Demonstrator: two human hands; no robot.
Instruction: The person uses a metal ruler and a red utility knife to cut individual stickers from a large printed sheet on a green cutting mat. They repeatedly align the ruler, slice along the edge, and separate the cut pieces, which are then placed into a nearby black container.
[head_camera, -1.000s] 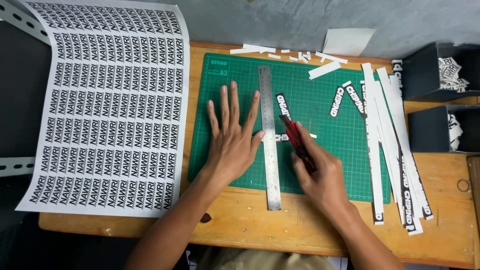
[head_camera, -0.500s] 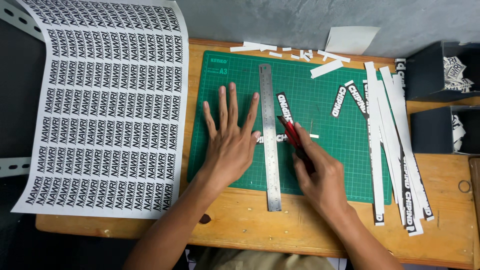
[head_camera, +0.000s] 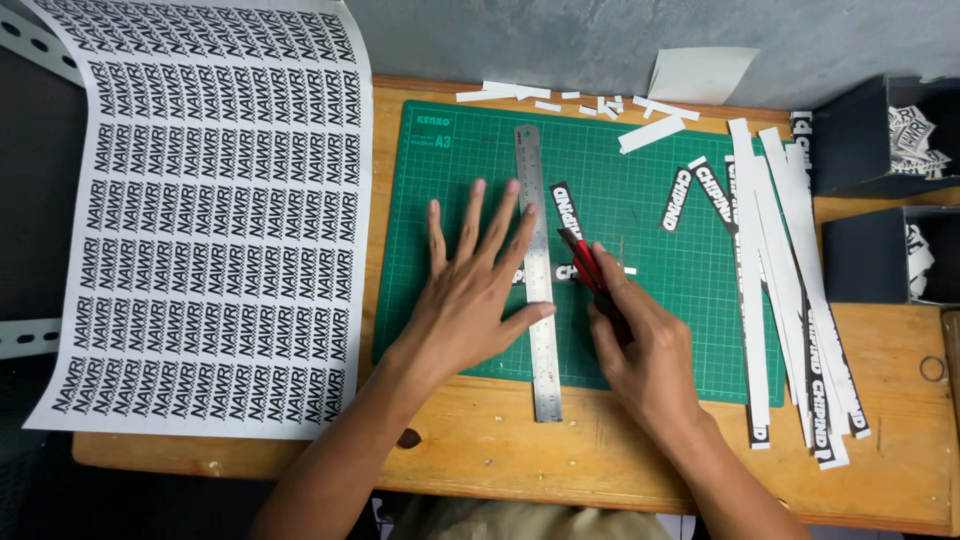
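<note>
Fingers (head_camera: 478, 225) of the left hand (head_camera: 470, 295) are spread wide apart and pressed flat, with the thumb lying across the steel ruler (head_camera: 537, 270) and pinning it to the green cutting mat (head_camera: 650, 330). Beside it, the right hand (head_camera: 645, 355) has its fingers wrapped tight round a red knife (head_camera: 582, 262) — the tip points up and to the left, right against the ruler's right edge. Under the blade lies a black label strip (head_camera: 566, 212) with white lettering, running at a slant from the ruler toward the knife; part of it is hidden by the hand.

Farther right on the mat lie two more cut black labels (head_camera: 683, 198), and past them a sheaf of long white paper strips (head_camera: 790, 290) spills over the mat's edge onto the wooden table (head_camera: 880, 420). Small white offcuts (head_camera: 560, 98) are scattered along the mat's top edge. Two dark boxes (head_camera: 860, 140) stand at the right edge of the table — each holds loose cut labels. A large printed sheet (head_camera: 210, 210) of repeated labels hangs over the table's left side.
</note>
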